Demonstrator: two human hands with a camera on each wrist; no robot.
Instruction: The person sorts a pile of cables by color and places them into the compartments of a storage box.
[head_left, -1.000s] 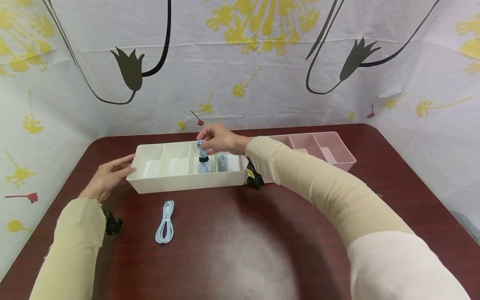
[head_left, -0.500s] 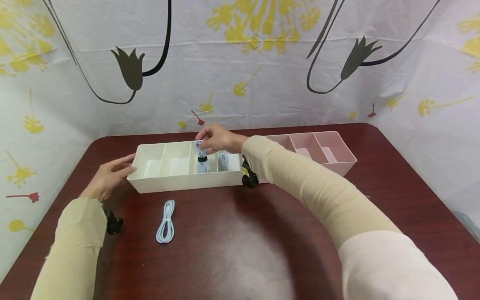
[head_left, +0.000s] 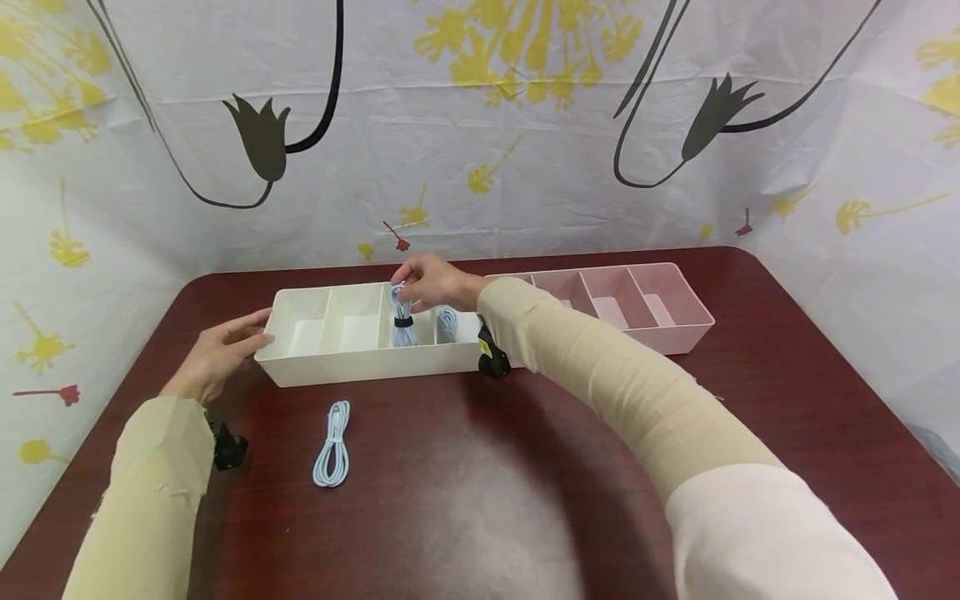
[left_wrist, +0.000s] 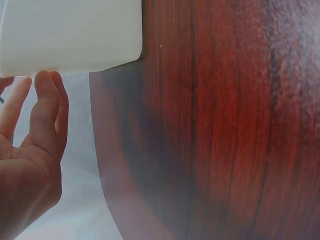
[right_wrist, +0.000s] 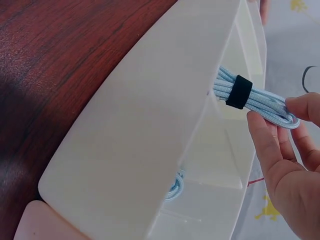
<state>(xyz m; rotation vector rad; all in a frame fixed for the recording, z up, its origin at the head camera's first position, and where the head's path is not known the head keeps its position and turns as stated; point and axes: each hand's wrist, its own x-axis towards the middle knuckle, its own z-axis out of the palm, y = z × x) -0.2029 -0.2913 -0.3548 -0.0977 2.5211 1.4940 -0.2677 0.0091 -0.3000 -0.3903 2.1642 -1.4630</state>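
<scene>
On the bench point(head_left: 450, 467), we see the right hand point(head_left: 433, 283) pinching the cable bundle point(head_left: 403, 320) by its top loop; it runs nearly upright below the fingers into the white tray's point(head_left: 375, 363) 3rd compartment from left, bottom contact unclear. The left hand point(head_left: 217, 350), fingers relaxed, touches the left end.

The white tray point(head_left: 375, 365) looks smooth, matt plastic; the surface point(head_left: 450, 467) under it, glossy wood; the banded cable point(right_wrist: 265, 104) partly inside it, cloth-braided.
</scene>
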